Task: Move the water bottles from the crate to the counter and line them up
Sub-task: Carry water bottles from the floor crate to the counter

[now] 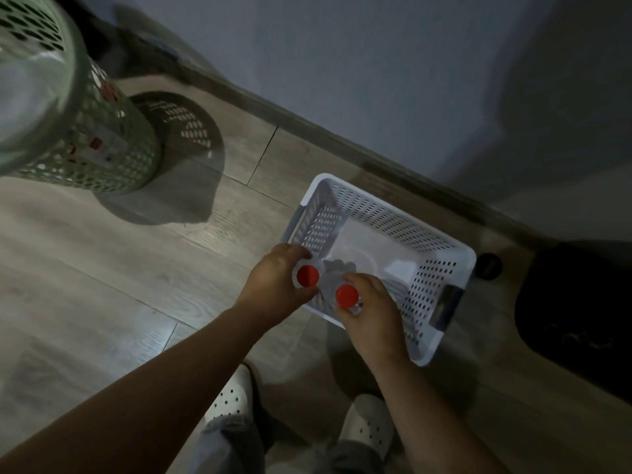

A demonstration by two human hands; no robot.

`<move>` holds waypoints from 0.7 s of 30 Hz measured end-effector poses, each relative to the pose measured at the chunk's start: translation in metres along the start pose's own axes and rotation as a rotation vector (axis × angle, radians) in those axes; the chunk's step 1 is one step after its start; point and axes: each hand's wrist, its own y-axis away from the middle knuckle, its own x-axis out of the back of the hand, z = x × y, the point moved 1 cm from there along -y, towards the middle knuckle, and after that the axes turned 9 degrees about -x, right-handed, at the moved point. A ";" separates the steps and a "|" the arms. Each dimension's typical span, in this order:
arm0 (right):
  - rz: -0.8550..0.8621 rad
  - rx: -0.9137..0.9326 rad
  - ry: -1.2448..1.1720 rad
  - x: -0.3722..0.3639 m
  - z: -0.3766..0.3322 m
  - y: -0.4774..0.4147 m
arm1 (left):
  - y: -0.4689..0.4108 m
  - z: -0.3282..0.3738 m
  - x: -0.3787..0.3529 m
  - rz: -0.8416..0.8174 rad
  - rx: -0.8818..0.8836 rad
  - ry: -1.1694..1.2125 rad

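perforated white plastic crate [393, 213] — clear plastic bottles [328, 285], matt wood-grain floor [102, 261]

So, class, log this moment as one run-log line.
stage: pickup at crate | left hand: grips left bottle | right hand: grips right bottle | counter: not in view

Left bottle [307, 275], right bottle [346, 295] — bodies hidden, seen end-on; green basket [102, 148] blurred, cut off far left — dark mat [581, 302] cut right.
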 end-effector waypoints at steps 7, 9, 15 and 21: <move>0.018 -0.034 -0.213 0.007 0.014 -0.008 | -0.007 -0.010 -0.007 0.058 -0.169 -0.082; 0.078 -0.027 -0.239 0.014 0.013 -0.005 | -0.003 -0.010 -0.003 0.091 -0.168 -0.074; 0.277 -0.014 -0.249 0.061 -0.009 0.017 | 0.017 0.027 0.039 0.136 -0.244 -0.005; 0.376 -0.040 -0.376 0.141 -0.059 0.070 | 0.050 0.116 0.119 0.167 -0.273 0.023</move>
